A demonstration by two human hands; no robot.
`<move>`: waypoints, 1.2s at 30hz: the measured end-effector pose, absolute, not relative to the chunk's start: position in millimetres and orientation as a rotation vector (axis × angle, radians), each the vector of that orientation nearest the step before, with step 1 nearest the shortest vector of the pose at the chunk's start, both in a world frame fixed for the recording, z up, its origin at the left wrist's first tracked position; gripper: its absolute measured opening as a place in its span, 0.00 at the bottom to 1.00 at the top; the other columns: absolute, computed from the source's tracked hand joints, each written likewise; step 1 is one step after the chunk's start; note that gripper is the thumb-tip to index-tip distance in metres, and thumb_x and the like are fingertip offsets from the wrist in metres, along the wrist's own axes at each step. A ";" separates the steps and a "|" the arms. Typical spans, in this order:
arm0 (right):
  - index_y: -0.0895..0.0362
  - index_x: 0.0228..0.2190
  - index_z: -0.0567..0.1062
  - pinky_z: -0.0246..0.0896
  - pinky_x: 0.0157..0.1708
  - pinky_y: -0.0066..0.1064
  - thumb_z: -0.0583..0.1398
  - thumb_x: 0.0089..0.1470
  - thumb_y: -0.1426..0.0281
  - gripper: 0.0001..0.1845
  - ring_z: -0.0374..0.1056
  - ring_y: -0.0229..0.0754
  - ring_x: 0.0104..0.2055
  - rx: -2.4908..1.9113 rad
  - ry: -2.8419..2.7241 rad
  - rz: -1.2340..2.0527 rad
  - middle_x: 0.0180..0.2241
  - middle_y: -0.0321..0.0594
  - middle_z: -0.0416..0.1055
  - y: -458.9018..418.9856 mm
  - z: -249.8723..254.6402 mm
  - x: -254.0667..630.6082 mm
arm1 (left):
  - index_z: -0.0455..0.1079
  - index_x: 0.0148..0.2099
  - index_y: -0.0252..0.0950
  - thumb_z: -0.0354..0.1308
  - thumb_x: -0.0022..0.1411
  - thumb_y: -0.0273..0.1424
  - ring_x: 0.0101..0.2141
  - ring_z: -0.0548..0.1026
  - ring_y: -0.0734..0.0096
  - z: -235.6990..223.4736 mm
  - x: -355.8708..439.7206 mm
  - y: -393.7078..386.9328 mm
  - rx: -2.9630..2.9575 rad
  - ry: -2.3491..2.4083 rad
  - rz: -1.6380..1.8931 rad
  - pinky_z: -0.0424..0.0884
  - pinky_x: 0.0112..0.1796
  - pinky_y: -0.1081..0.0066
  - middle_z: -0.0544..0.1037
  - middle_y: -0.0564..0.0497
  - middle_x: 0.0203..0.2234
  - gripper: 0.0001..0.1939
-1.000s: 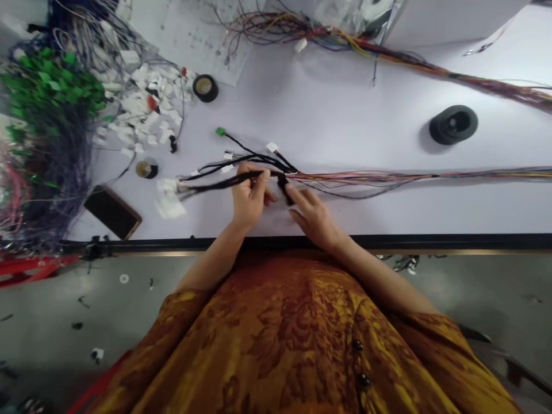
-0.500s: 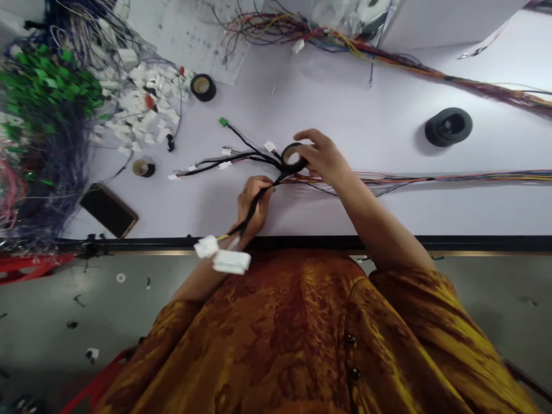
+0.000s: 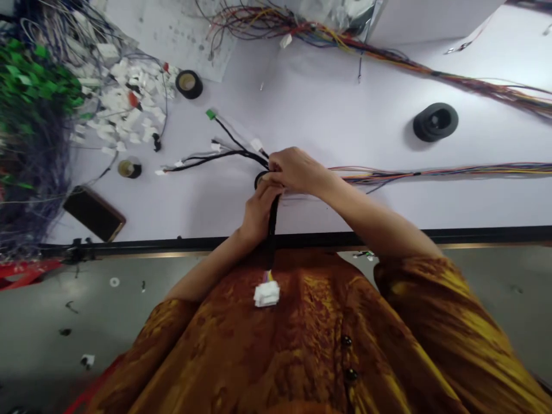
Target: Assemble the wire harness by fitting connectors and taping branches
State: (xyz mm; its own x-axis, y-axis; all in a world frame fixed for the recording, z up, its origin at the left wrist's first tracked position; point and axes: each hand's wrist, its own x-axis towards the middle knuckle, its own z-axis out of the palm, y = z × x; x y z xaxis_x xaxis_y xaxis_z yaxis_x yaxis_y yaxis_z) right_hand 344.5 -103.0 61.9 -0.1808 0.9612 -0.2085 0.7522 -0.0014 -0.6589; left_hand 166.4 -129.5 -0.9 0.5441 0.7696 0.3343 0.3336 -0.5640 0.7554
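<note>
My left hand [image 3: 260, 213] grips a black-taped wire harness branch [image 3: 272, 225], which hangs toward me and ends in a white connector [image 3: 266, 294] resting against my mustard patterned garment. My right hand [image 3: 297, 171] sits over a roll of black tape [image 3: 261, 179], mostly hiding it, close against my left hand. Thinner black branches [image 3: 219, 155] spread left across the white table, ending in small white connectors and a green connector [image 3: 210, 114]. A multicoloured wire bundle [image 3: 431, 171] runs off to the right.
On the table lie several white connectors [image 3: 129, 100], a green-tagged wire heap [image 3: 34, 86], two small tape rolls [image 3: 188, 84], a phone [image 3: 94, 214] and a dark rubber ring [image 3: 435, 122]. A black table edge [image 3: 302, 238] runs in front of me.
My right hand has moved down and left with the tape roll, meeting my left hand. The white connector has swung from my left to hang centrally against my garment.
</note>
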 end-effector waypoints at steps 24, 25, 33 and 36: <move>0.57 0.56 0.72 0.68 0.44 0.35 0.55 0.60 0.70 0.23 0.73 0.44 0.42 -1.736 -1.640 0.901 0.43 0.47 0.77 -202.5 17.0 336.1 | 0.62 0.42 0.37 0.52 0.71 0.44 0.21 0.77 0.84 12.5 189.4 -110.2 1.627 1.035 0.880 0.70 0.22 0.82 0.77 0.54 0.34 0.15; 0.57 0.50 0.76 0.66 0.44 0.34 0.55 0.61 0.70 0.18 0.72 0.43 0.41 -1.715 -1.668 0.861 0.41 0.45 0.78 -193.3 25.0 345.4 | 0.63 0.43 0.37 0.51 0.72 0.42 0.25 0.79 0.81 14.2 189.0 -115.4 1.721 1.036 0.860 0.74 0.27 0.80 0.78 0.53 0.35 0.13; 0.62 0.33 0.82 0.58 0.35 0.28 0.64 0.49 0.73 0.08 0.66 0.36 0.30 -1.466 -2.399 1.159 0.28 0.37 0.75 -65.6 61.1 333.0 | 0.71 0.51 0.36 0.49 0.71 0.25 0.41 0.80 0.64 31.8 185.3 -141.0 2.530 1.115 0.282 0.72 0.34 0.71 0.80 0.44 0.45 0.12; 0.63 0.29 0.82 0.59 0.36 0.28 0.66 0.47 0.72 0.07 0.67 0.36 0.28 -1.464 -2.734 1.329 0.21 0.33 0.72 -44.0 57.9 307.7 | 0.71 0.53 0.36 0.47 0.70 0.23 0.42 0.80 0.63 36.7 181.8 -141.5 2.585 1.114 0.186 0.71 0.33 0.71 0.81 0.45 0.44 0.15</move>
